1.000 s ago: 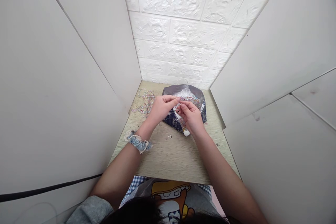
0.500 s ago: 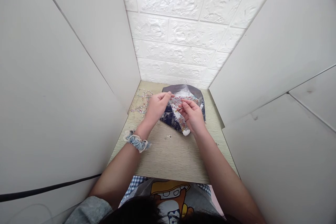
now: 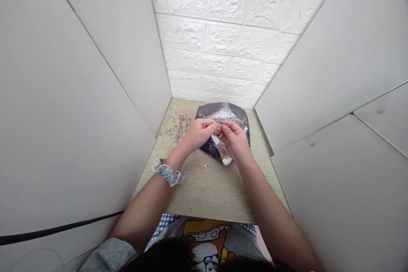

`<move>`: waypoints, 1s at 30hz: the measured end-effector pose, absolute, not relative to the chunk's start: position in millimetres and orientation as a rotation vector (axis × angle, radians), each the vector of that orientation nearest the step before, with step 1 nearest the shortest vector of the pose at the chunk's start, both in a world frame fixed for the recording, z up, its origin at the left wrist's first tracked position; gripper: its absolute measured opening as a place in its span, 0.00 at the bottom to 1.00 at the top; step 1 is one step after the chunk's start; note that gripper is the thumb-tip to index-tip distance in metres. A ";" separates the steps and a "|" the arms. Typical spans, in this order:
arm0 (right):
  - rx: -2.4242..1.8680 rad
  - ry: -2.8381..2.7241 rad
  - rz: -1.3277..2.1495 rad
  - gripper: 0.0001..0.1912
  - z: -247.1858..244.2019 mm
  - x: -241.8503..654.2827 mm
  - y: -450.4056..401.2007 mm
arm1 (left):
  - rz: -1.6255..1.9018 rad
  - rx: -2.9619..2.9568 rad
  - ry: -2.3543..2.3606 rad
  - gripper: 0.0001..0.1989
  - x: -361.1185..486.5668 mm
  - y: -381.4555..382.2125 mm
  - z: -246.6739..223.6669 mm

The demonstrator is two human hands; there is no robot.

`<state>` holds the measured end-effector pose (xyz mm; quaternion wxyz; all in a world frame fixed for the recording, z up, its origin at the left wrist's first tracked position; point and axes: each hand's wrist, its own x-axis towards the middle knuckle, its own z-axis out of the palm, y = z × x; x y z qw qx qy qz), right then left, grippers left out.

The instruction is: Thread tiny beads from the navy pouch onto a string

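Open silver-lined bag (image 3: 208,148), colourful beads (image 3: 222,149) inside

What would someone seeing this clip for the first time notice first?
Probably the two bare hands, left and right, fingertips close together over an open, silver-lined bag filled with small colourful beads. Next might come the pale blue scrunchie on the left wrist, then the tangle of beaded strands on the table, left of the bag. Behind it all rises a white brick-patterned wall.
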<state>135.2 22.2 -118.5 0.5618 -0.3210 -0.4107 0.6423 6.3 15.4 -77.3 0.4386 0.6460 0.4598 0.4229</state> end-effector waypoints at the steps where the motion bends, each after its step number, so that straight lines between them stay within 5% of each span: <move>1: -0.743 -0.975 1.523 0.09 -118.1 135.0 21.5 | 1.038 1.603 1.114 0.12 6.3 14.7 -76.0; 30: -0.691 -1.009 1.559 0.07 -116.6 134.2 21.3 | 0.935 1.599 1.062 0.11 2.6 13.9 -72.7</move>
